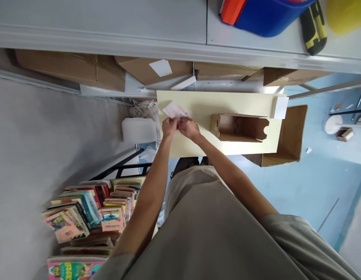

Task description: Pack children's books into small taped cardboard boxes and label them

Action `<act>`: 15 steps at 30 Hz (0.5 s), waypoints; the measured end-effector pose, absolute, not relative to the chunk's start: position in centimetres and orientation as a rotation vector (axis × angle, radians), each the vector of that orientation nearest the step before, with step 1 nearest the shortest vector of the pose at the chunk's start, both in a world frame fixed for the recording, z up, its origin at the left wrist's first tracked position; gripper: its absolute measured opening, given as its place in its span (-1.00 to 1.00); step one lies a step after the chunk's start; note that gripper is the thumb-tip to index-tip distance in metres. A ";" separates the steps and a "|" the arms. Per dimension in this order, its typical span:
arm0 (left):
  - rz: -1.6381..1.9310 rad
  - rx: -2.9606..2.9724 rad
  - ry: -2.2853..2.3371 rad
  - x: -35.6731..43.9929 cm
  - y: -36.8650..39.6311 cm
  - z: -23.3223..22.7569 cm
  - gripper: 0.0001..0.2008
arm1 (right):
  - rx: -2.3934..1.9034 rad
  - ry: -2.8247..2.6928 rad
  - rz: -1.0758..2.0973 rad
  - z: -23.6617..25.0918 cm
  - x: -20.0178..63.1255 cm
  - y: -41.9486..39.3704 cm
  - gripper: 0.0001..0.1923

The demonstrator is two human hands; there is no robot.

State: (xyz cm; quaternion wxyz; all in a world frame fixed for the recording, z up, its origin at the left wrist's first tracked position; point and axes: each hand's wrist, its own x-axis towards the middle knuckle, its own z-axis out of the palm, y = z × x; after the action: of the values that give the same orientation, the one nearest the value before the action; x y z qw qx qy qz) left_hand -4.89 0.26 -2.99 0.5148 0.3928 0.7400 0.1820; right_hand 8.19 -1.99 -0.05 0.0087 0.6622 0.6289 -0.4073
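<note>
Here my left hand point(169, 127) and right hand point(188, 127) both pinch the packet point(174, 110), each grip clamped on its near edge (above the worktop point(241, 102), left of the box point(239, 127)).

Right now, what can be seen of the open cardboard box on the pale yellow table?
The cardboard box is small, plain brown and looks like corrugated card. It lies on its side on the pale yellow table, its open end facing the right edge of the picture, with curved cut-outs in the flaps there. Its inside looks empty. Neither hand touches it: the right hand is nearest, the left hand beyond it, both on a small packet.
</note>
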 end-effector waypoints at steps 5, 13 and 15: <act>0.467 1.049 1.814 -4.3 -2.3 2.4 -0.70 | 1.928 2.154 -1.178 4.4 10.6 -5.4 -0.63; 0.872 1.633 1.637 -0.1 -9.6 18.1 -0.44 | 2.077 2.548 -1.018 16.0 22.8 -13.2 -0.60; 0.918 1.913 1.550 2.0 -9.9 21.6 -0.32 | 2.075 2.675 -1.019 18.8 26.9 -14.5 -0.63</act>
State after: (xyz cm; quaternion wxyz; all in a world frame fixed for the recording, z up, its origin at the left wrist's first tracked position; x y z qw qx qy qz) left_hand 2.00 -9.89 21.64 0.2541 0.7042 0.5705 0.3378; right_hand 26.89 -14.48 18.76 -0.1957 0.5755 0.7420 -0.2827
